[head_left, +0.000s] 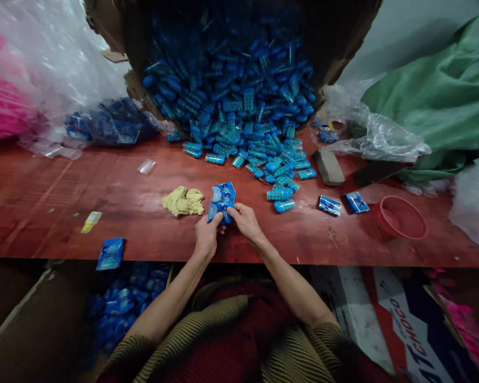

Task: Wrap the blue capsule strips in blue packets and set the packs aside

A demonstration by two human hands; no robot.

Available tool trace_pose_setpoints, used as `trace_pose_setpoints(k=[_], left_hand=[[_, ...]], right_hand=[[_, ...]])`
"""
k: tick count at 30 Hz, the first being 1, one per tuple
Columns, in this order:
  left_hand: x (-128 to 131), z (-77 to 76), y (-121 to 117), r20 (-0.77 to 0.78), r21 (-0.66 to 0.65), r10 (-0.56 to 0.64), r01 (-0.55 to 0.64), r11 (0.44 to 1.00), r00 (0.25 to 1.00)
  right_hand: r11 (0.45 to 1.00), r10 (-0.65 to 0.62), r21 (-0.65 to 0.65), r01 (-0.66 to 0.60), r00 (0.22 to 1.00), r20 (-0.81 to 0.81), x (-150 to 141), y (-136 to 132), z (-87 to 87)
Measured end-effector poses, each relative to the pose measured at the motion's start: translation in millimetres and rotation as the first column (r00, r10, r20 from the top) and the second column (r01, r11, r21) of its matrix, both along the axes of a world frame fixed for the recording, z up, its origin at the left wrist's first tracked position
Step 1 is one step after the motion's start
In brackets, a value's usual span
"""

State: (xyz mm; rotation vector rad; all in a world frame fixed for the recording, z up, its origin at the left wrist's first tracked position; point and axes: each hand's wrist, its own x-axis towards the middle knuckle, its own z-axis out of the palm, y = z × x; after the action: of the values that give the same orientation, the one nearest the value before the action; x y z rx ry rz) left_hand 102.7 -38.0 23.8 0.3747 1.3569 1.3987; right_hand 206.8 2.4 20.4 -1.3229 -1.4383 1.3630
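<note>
My left hand and my right hand meet over the near half of the table. Between them is a blue printed card, its far end angled and pointing away from me. The fingers of both hands are pinched on its near edge, and the thumbs cover part of it. Just left of the card lies a crumpled yellow cloth. To the right, small blue capsule-shaped packs in clear plastic lie loose on the table.
A large torn cardboard box spills many such packs onto the red table. At right are a grey block, two blue packets and a red basket. A blue packet overhangs the front edge above a box of blue packets.
</note>
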Motion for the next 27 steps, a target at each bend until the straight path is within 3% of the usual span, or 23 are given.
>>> trace_pose_setpoints(k=[5, 11, 13, 15, 18, 21, 24, 27], left_hand=[[1.3, 0.3, 1.9, 0.1, -0.005, -0.086, 0.087, 0.996, 0.991], [-14.4, -2.8, -6.5, 0.114, -0.064, -0.137, 0.145, 0.987, 0.984], [-19.3, -2.2, -11.4, 0.123, -0.103, -0.14, 0.153, 0.983, 0.982], [-23.0, -1.2, -15.8, 0.139, -0.122, -0.13, 0.147, 0.982, 0.982], [-26.7, -0.7, -19.4, 0.152, -0.121, -0.089, 0.108, 0.987, 0.984], [-27.6, -0.6, -18.3, 0.16, -0.128, -0.086, 0.107, 0.986, 0.983], [-25.0, 0.4, -13.9, 0.183, -0.083, -0.137, 0.154, 0.985, 0.974], [-21.6, 0.5, -9.7, 0.192, -0.044, -0.2, 0.213, 0.976, 0.961]], right_hand=[[0.995, -0.087, 0.051, 0.084, 0.994, 0.065, -3.3, 5.5, -10.5], [0.991, -0.096, 0.117, 0.073, 0.974, 0.207, -6.5, 15.8, -10.3], [0.991, -0.059, 0.131, 0.008, 0.919, 0.39, -7.5, 15.9, -6.0], [0.989, -0.029, 0.136, -0.062, 0.81, 0.586, -7.6, 15.1, -2.0], [0.987, -0.022, 0.129, -0.095, 0.719, 0.695, -5.7, 14.1, 2.7], [0.99, 0.001, 0.11, -0.087, 0.789, 0.614, -3.3, 14.5, 5.8], [0.995, 0.055, 0.056, -0.085, 0.915, 0.4, -3.1, 16.1, 5.6], [0.993, 0.121, -0.04, -0.115, 0.969, 0.215, -4.4, 18.6, 1.3]])
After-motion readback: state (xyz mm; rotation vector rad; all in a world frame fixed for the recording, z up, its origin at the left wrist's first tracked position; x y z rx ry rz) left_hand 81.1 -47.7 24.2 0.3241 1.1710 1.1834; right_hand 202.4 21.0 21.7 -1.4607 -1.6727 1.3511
